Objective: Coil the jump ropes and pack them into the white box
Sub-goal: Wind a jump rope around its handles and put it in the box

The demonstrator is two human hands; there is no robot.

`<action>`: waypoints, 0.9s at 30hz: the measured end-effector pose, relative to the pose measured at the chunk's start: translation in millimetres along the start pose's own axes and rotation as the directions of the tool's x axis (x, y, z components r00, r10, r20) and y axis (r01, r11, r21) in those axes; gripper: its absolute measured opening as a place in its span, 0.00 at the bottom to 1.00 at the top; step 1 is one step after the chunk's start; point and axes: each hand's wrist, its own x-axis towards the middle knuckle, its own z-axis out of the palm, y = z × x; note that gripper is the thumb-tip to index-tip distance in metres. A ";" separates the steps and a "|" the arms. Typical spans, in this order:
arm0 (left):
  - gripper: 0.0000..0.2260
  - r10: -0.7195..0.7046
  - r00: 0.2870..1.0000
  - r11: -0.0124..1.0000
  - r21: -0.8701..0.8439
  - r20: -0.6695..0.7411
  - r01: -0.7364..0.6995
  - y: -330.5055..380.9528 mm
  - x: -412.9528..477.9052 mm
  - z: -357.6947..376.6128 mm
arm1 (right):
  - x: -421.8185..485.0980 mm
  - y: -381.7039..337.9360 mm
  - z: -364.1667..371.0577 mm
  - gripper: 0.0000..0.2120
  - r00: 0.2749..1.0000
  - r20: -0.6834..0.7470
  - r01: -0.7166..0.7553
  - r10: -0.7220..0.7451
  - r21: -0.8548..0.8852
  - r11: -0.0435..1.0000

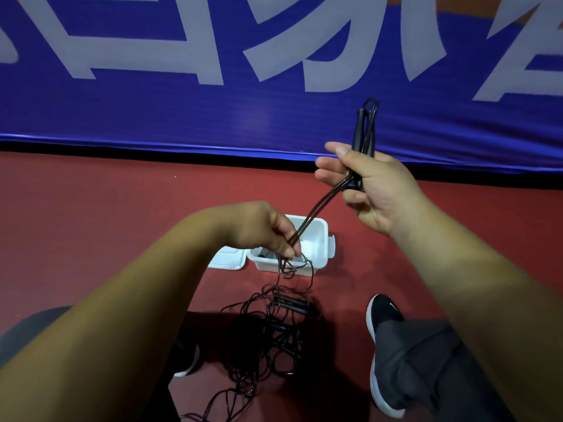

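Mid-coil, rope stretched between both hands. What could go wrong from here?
1. The cord pinched by the left hand, its handles gripped in the right hand, runs into the tangled pile on the floor; pulling could tighten knots.
2. Its strands hang by the white box front wall; a tug might shift it.

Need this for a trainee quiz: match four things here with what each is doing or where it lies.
1 right hand
2 left hand
3 white box
4 lid

A lies flat beside the box
B pinches the rope strands
C grips the black handles
D stands open on the red floor

Pairs: 1-C, 2-B, 3-D, 4-A
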 end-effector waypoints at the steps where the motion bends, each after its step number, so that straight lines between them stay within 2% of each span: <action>1: 0.04 -0.016 0.996 1.000 0.023 -0.082 0.018 1.7 -0.5 -1.4 | -0.4 -1.2 -1.9 0.18 1.000 0.002 0.006 -0.006 -0.027 1.000; 3: 0.03 -0.029 0.950 0.997 0.060 -0.311 0.050 4.6 -2.7 -7.4 | -1.2 -4.0 -5.2 0.18 1.000 0.021 0.025 -0.023 -0.093 0.995; 5: 0.03 -0.021 0.854 0.995 0.073 -0.520 0.069 3.5 -5.7 -16.5 | -2.4 -6.9 -7.9 0.17 0.998 0.056 0.042 -0.034 -0.153 0.987; 7: 0.03 -0.011 0.753 0.995 0.069 -0.658 0.075 1.1 -8.4 -23.3 | -2.6 -8.0 -9.7 0.17 0.996 0.091 0.041 -0.026 -0.175 0.984; 11: 0.04 -0.023 0.588 0.998 0.020 -0.808 0.067 0.2 -9.7 -30.7 | -0.9 -5.8 -12.0 0.17 0.988 0.151 0.017 0.016 -0.212 0.977; 14: 0.04 -0.033 0.532 0.998 0.002 -0.846 0.064 -1.8 -9.6 -36.0 | -3.9 -4.9 -8.3 0.17 0.966 0.224 -0.063 0.126 -0.268 0.961; 16: 0.03 -0.026 0.527 0.999 0.001 -0.849 0.051 -3.0 -10.4 -38.9 | -8.9 -3.8 -4.2 0.17 0.923 0.296 -0.134 0.247 -0.353 0.926; 18: 0.03 -0.021 0.548 1.000 -0.018 -0.836 0.010 -2.8 -12.1 -40.8 | -14.7 -0.5 -0.1 0.18 0.845 0.383 -0.172 0.373 -0.466 0.868; 21: 0.06 -0.005 0.645 0.990 -0.095 -0.764 -0.105 2.4 -16.1 -42.2 | -19.7 9.2 6.2 0.19 0.701 0.454 -0.214 0.550 -0.602 0.769; 25: 0.05 0.082 0.773 0.958 -0.164 -0.629 -0.235 11.2 -22.1 -40.6 | -19.6 24.7 11.5 0.13 0.502 0.436 -0.203 0.747 -0.780 0.592; 27: 0.06 0.123 0.810 0.952 -0.162 -0.573 -0.259 16.1 -25.5 -37.8 | -17.2 32.9 12.6 0.05 0.446 0.375 -0.193 0.813 -0.846 0.496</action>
